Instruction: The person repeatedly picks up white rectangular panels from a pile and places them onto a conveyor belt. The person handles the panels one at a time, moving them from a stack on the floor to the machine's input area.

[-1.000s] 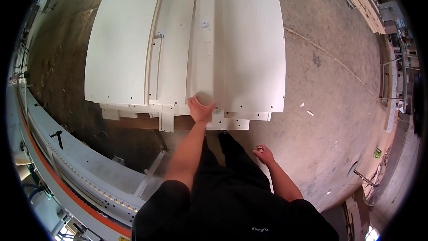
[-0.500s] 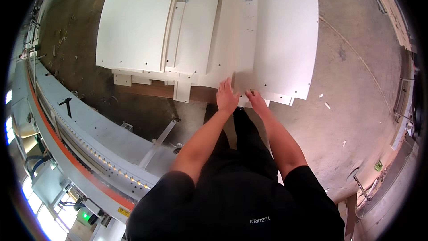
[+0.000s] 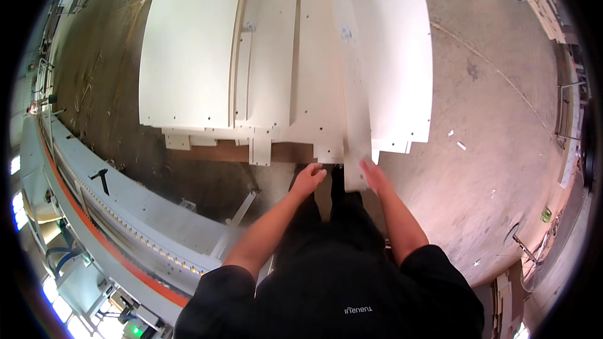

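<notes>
A long narrow white board (image 3: 355, 125) lies lengthwise on a stack of white panels (image 3: 188, 44), its near end jutting past the stack toward my body. At that end my right hand (image 3: 375, 177) is closed on the board's right edge, with the thumb on top. To the left of the board, my left hand (image 3: 308, 179) is beside the stack's near edge. Its fingers are loosely bent and apart from the thumb, with nothing seen between them. Small dark holes dot the panels' ends.
A long grey machine bed (image 3: 144, 204) with an orange strip runs along my left. Brown board (image 3: 220, 152) shows beneath the stack. Concrete floor (image 3: 471, 113) with small scraps is on the right, and stacked boards (image 3: 534, 0) stand at the far right.
The long narrow board has slid toward me, and its near end now sticks out past the stack. My right hand has come back with it. My left hand has drawn back off the panels.
</notes>
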{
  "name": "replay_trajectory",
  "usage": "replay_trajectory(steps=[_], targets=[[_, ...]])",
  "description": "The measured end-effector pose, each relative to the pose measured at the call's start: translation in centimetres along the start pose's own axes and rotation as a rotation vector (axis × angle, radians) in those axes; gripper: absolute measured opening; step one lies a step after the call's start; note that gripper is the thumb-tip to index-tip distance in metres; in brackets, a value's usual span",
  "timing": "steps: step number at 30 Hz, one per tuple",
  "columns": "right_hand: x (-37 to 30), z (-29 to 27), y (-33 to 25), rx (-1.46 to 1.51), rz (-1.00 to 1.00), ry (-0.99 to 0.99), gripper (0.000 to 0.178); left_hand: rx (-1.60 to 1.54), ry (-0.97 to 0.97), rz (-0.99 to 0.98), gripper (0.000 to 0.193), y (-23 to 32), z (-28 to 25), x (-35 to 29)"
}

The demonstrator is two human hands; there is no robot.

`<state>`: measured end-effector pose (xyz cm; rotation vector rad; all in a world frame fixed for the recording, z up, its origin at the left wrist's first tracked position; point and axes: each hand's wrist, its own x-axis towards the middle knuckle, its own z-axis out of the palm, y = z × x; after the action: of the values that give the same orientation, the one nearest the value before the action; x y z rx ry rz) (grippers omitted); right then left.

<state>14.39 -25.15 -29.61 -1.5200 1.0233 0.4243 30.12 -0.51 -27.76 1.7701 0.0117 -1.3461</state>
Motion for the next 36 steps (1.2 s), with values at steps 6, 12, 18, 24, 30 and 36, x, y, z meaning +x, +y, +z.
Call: replay_trajectory(steps=[6, 12, 18, 24, 30, 36], targets=[[-15.3, -9.3, 7.4, -0.006, 0.219, -0.082, 0.056, -0.392, -0.166, 0.062, 0.057, 16.0, 3.7, 5.6], [-29.1, -12.0, 6.3, -0.132, 0.204, -0.151, 0.047, -0.77, -0.282, 0.025, 0.061, 21.4, 9.4, 12.9], [-31.8, -11.4, 10.3, -0.407, 0.117, 0.036, 0.06, -0.898, -0.009, -0.054, 0.058, 21.1, 12.6, 8.8], [-28.1, -15.0, 13.5, -0.523, -0.04, 0.001, 0.064, -1.238, -0.151, 0.156, 0.063, 18.3, 5.2, -0.7], [-21.0, -16.6, 3.4, -0.868, -0.255, -0.175, 0.069, -1.538, 0.113, 0.292, 0.071, 9.5, -2.2, -8.0], [-16.5, -12.7, -2.3, -1.046, -0.314, -0.302, 0.082, -1.672, 0.642, 0.126, 0.061, 0.3, -5.8, -12.6]])
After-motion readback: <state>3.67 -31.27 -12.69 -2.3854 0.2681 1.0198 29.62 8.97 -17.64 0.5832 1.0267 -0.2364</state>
